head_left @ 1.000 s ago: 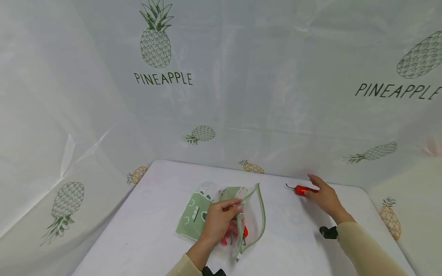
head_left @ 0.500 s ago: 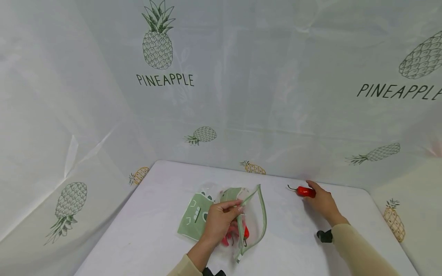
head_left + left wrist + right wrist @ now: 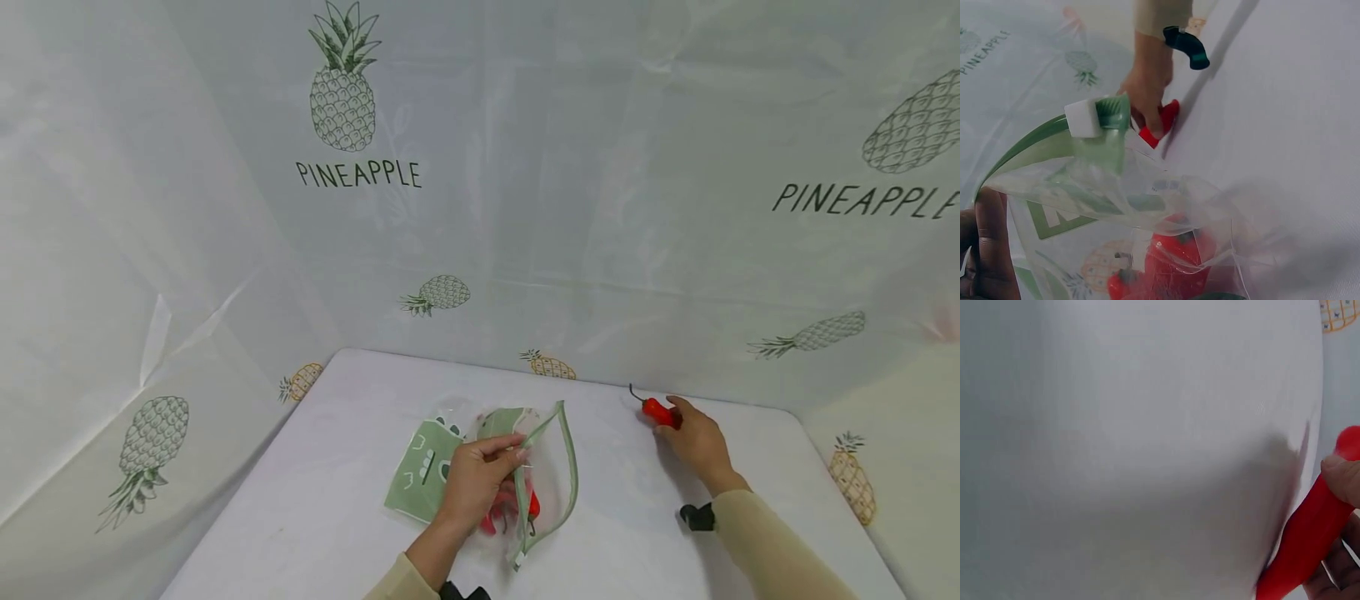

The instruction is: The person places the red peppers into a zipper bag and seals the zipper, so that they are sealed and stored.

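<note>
A red chili pepper (image 3: 657, 412) with a dark curved stem is near the table's far right edge. My right hand (image 3: 702, 443) pinches it between thumb and fingers; in the right wrist view the thumb lies across the pepper's red body (image 3: 1310, 540). My left hand (image 3: 474, 483) pinches the green-trimmed rim of a clear zip bag (image 3: 573, 467), whose mouth gapes toward the right. Inside the bag lie several red peppers (image 3: 1179, 265), seen through the plastic. A white slider (image 3: 1082, 119) sits on the green zip strip in the left wrist view.
Left of my left hand, a second green bag (image 3: 420, 471) with a cartoon face lies flat on the white table (image 3: 315, 483). A pineapple-print sheet (image 3: 570, 208) hangs behind and around the table.
My right hand has closed its fingers on the chili pepper and tilted it, its stem end now pointing up and away. The left hand and the bag have stayed nearly still.
</note>
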Demonstrator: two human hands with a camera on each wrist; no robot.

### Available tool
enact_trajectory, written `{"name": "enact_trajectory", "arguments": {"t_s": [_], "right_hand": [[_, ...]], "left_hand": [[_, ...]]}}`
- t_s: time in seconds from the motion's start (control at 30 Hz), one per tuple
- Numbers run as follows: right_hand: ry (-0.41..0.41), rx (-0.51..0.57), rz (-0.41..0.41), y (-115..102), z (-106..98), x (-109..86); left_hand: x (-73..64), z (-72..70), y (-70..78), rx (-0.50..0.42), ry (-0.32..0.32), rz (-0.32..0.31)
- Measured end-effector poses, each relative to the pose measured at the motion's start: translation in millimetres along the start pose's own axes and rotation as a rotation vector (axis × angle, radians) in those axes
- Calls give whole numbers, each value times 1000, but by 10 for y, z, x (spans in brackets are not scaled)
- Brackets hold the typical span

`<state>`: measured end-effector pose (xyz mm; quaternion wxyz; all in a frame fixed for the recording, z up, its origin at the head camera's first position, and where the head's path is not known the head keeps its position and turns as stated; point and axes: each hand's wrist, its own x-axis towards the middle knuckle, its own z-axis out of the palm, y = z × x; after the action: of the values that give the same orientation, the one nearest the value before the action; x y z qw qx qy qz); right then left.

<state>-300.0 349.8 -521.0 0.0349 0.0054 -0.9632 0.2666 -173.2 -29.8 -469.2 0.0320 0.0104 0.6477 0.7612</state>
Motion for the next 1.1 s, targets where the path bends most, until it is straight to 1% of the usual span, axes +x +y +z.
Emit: {"name": "enact_trajectory", "arguments": {"t_s": [0.2,0.3,0.4,0.67,0.9,1.1], "right_hand": [[88,0,-84,-160,12,-81],[125,11,-94,-234,37,-132],[147,46,-91,-304,54,-202],[148,183,-93,-488,84,-375],[199,205,-122,-660,96,-485],[186,238,-103,-776,84,-575]], "left_hand": [[5,-8,13,-2,1,-1],[9,-11,20,-4,1,6],[9,-9,23,-9,-3,5],[8,-4,17,4,-6,-9],[3,0,40,23,1,-1],[3,1,43,30,0,4]]}}
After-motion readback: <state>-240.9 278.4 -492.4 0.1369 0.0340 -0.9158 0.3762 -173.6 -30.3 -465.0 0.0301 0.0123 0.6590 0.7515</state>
